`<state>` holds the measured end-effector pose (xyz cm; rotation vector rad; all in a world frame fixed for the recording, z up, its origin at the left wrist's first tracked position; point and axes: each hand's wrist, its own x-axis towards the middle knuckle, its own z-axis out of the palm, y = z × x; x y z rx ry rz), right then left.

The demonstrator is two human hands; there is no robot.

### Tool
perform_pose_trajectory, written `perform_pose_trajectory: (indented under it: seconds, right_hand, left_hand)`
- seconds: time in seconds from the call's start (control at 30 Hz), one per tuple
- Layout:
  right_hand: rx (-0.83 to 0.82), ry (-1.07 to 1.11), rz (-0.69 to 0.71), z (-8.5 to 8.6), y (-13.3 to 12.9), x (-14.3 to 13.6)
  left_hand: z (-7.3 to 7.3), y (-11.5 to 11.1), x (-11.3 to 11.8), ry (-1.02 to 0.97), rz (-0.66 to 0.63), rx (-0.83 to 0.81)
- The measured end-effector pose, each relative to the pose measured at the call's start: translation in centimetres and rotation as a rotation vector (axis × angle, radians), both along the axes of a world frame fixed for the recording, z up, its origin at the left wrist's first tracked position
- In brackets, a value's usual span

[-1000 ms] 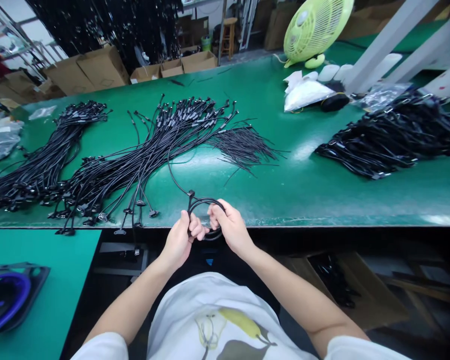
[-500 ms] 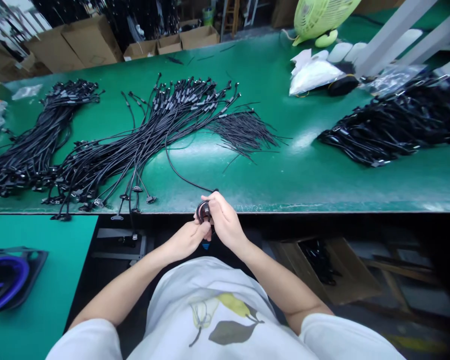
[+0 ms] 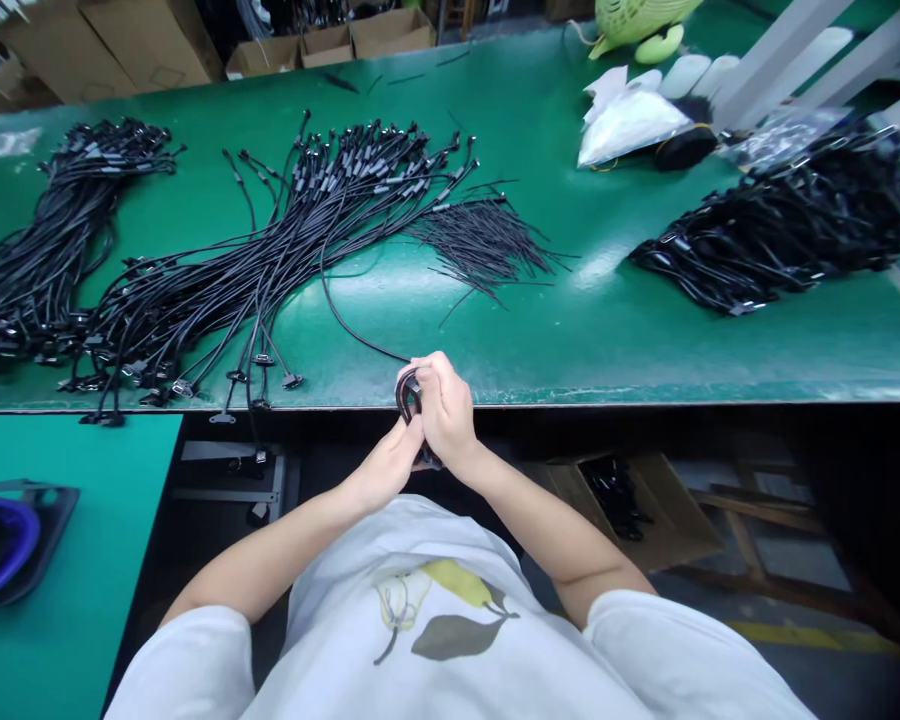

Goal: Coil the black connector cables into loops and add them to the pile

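Note:
Both hands meet at the table's front edge around a black cable (image 3: 404,392) bent into a small coil. My left hand (image 3: 390,460) grips the lower side of the coil, thumb pressed on it. Curled over its upper right side is my right hand (image 3: 447,410), with fingers closed. The cable's ends are mostly hidden by the fingers. Farther left, a large bundle of black cables (image 3: 270,260) with connectors lies on the green table (image 3: 555,350). Beside that bundle is a pile of thin black strips (image 3: 484,245), perhaps ties.
At the left lies another cable bundle (image 3: 75,215); coiled black cables (image 3: 780,225) are heaped at the right. A white plastic bag (image 3: 630,130) and a green fan (image 3: 637,22) stand at the back. Below the table is an open cardboard box (image 3: 664,510).
The view has tilted down a little, so the table sits higher in the picture. My hands have shifted their grip, and the coil looks narrower and more upright.

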<state>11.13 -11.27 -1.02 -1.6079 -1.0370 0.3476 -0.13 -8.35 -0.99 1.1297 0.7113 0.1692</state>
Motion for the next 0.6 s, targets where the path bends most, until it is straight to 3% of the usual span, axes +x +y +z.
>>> perform_pose_trajectory:
  seconds: [0.07, 0.23, 0.4, 0.5, 0.6]
  right_hand:
    - [-0.057, -0.010, 0.023, 0.1, 0.5, 0.7]
    - [-0.294, 0.022, 0.306, 1.4, -0.2, 3.6]
    - [-0.142, -0.206, 0.290, 0.7, -2.8, 2.5]
    - [-0.135, -0.296, 0.322, -0.8, -3.2, 0.5]
    - [-0.090, -0.335, 0.269, -1.9, -2.6, -0.7]
  left_hand:
    - [0.0, 0.3, 0.2, -0.001, 0.026, -0.048]
    - [1.1, 2.2, -0.4, -0.048, -0.095, -0.206]
    - [1.5, 3.2, 0.2, -0.074, 0.035, -0.166]
    - [1.0, 3.3, 0.8, -0.097, 0.041, -0.093]
    - [0.7, 3.4, 0.8, -0.096, 0.012, -0.004]
